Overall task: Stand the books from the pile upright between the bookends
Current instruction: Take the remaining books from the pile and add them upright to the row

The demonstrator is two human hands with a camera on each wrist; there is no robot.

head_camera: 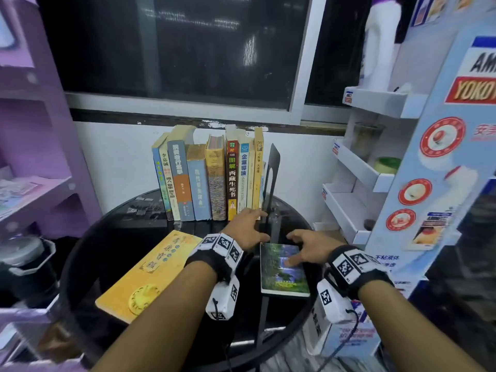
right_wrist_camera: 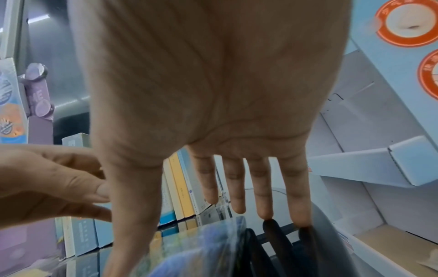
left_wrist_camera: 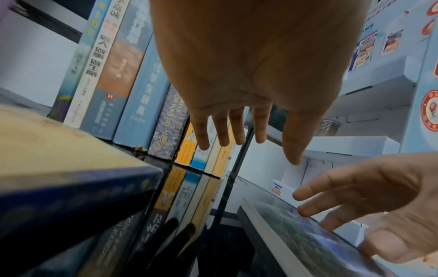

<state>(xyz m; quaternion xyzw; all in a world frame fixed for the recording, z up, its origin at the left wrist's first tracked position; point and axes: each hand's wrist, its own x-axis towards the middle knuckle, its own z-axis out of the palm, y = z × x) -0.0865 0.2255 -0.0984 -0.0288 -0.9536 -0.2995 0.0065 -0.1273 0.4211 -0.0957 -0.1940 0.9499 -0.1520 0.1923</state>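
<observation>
Hands (head_camera: 248,229) (head_camera: 308,247) beside black bookend (head_camera: 271,181)

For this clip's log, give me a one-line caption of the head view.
Left hand reaches toward the black bookend; right hand rests on the green book lying flat.

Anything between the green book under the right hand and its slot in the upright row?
Yes. The black bookend stands close against the row's right end, leaving no visible slot. The left hand reaches toward its base. The right hand lies open over the green book, still flat on the table.
</observation>
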